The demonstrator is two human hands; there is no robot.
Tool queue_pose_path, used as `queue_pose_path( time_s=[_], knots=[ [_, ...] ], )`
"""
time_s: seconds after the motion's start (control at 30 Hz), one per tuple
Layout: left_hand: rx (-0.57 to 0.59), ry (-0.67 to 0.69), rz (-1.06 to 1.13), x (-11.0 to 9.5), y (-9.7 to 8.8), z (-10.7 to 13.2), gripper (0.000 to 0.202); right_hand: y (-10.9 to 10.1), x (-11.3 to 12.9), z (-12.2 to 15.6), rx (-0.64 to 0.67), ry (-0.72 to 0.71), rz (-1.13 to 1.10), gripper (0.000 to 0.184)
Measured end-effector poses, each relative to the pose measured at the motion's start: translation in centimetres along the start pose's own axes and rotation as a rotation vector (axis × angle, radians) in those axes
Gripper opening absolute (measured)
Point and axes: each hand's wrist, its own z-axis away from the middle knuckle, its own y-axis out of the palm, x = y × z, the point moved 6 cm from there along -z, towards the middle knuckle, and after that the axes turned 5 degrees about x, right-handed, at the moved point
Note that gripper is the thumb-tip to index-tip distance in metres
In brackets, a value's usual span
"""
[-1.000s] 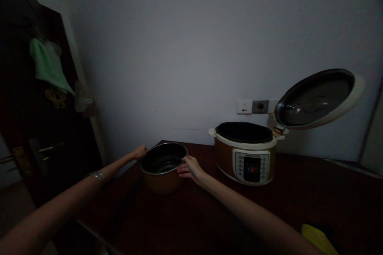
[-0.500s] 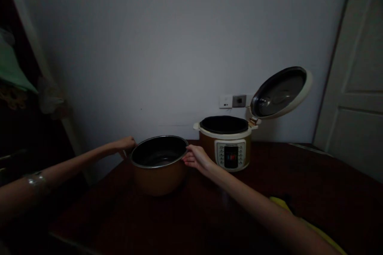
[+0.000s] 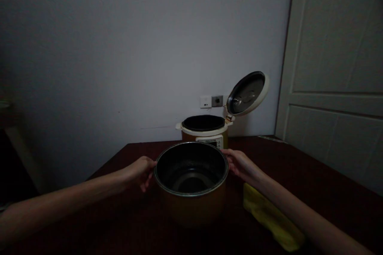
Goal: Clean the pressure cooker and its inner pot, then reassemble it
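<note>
Our left hand (image 3: pixel 140 171) and right hand (image 3: pixel 241 164) pinch the pot (image 3: pixel 194 205) at 2 sides, seemingly a carrying step; the next calls for balance.

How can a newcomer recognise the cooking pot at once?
Find the dark red table, then the electric cooker near the wall. In front of it, between left hand and right hand, is the cooking pot, thin-rimmed and without the cooker's raised lid.

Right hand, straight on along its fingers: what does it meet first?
The pot; the right hand appears to hold its rim edge, though dim light leaves exact contact unclear.
</note>
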Motion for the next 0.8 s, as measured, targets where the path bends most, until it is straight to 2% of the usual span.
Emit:
queue_pose_path(
  time_s=[0.07, 0.17, 0.37, 0.6, 0.8],
  knots=[
    [0.041, 0.046, -0.003, -0.7, 2.4, 0.4, 0.042, -2.0, 0.1, 1.3, 0.013, -0.004, 0.005, 0.014],
    [0.075, 0.077, -0.017, -1.9, 5.1, 0.9, 0.045, -3.8, 0.4, 3.1, 0.051, -0.013, 0.007, 0.013],
    [0.107, 0.089, -0.034, -2.8, 8.4, 1.1, 0.047, -5.7, 0.4, 5.6, 0.025, -0.01, -0.041, 0.015],
    [0.114, 0.084, -0.063, -2.5, 9.8, 0.6, 0.046, -7.5, -0.2, 5.6, 0.008, -0.013, -0.038, 0.016],
    [0.104, 0.047, -0.063, -2.2, 10.1, 0.5, 0.041, -7.6, -0.6, 5.2, 0.005, -0.018, -0.082, 0.015]
  ],
)
